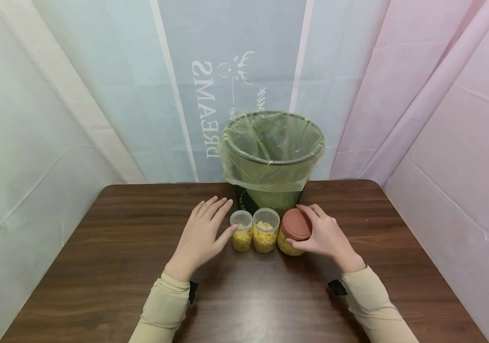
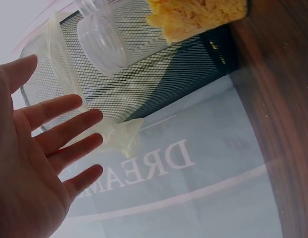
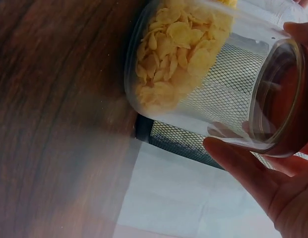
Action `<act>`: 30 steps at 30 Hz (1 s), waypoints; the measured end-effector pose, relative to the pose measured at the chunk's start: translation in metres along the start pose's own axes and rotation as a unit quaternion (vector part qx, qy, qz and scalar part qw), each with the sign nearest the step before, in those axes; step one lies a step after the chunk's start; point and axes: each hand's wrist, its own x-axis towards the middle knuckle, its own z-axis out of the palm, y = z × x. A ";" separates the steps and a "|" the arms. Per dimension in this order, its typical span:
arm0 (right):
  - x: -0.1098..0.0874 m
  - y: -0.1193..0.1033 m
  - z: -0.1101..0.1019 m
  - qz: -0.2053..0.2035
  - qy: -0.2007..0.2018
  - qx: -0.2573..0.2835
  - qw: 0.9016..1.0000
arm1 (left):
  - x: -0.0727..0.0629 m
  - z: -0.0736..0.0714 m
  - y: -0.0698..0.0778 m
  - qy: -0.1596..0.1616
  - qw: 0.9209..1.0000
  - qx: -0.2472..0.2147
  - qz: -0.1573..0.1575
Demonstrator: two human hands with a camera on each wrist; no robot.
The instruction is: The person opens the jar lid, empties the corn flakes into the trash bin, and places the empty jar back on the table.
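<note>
Three clear jars with yellow flakes stand in a row on the table. The left jar (image 1: pixel 242 238) and the middle jar (image 1: pixel 265 238) have no lid on top. On the right jar (image 1: pixel 288 244) sits a reddish-brown lid (image 1: pixel 296 224). My right hand (image 1: pixel 324 234) grips that lid from the right, thumb on the near side and fingers round the far side. In the right wrist view, flakes (image 3: pixel 178 54) fill the jar's lower part. My left hand (image 1: pixel 203 234) hovers left of the left jar, fingers straight and spread, its palm showing in the left wrist view; whether the thumb touches the jar is unclear.
Right behind the jars stands a dark mesh bin (image 1: pixel 270 202) lined with a translucent yellowish bag (image 1: pixel 265 178). Brown wooden table (image 1: pixel 120 267) extends around the jars. A grey-blue curtain (image 1: pixel 244 28) with mirrored lettering hangs behind, and pale fabric (image 1: pixel 463 157) encloses the sides.
</note>
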 end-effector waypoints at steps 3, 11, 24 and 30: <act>-0.001 -0.001 -0.005 0.009 0.006 0.006 1.000 | 0.004 0.000 0.003 0.009 1.000 -0.001 0.018; 0.001 -0.008 -0.021 0.012 0.024 0.011 1.000 | 0.014 -0.001 0.012 0.028 0.999 -0.020 0.038; 0.005 -0.025 -0.051 0.010 0.043 0.027 0.999 | 0.020 0.000 0.016 0.028 0.997 -0.048 0.062; 0.006 -0.031 -0.064 -0.001 0.052 0.036 0.998 | 0.024 0.001 0.022 0.036 0.995 -0.056 0.079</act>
